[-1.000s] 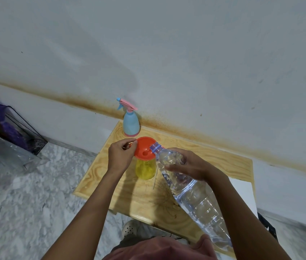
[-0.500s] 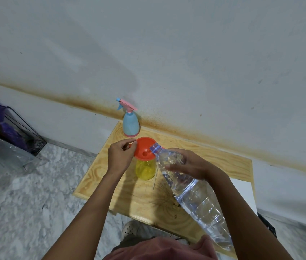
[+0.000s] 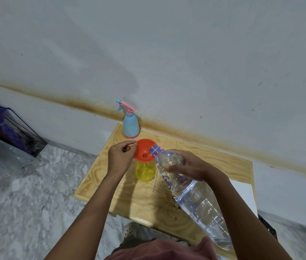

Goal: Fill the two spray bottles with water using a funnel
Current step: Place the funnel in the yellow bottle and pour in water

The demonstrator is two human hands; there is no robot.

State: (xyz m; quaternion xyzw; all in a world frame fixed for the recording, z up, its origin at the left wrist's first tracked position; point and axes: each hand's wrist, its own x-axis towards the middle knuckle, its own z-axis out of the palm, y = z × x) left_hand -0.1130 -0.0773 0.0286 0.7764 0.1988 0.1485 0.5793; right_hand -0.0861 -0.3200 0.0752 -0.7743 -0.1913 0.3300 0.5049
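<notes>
Little has shifted: left hand (image 3: 120,160) still pinches the orange funnel (image 3: 145,150) atop the yellow spray bottle (image 3: 145,171) on the wooden table (image 3: 214,166), right hand (image 3: 189,167) still wraps the tilted water bottle (image 3: 191,196), blue spray bottle (image 3: 130,126) behind.

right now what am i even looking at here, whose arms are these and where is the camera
The camera sits on a person's head, looking forward and down, so the two bare arms are their own; there is no robot. Their left hand steadies an orange funnel that sits in an open yellow spray bottle. Their right hand tilts a big clear water bottle, mouth over the funnel. All of this is on a small wooden table against a stained wall. A blue spray bottle with a pink trigger top stands behind.
</notes>
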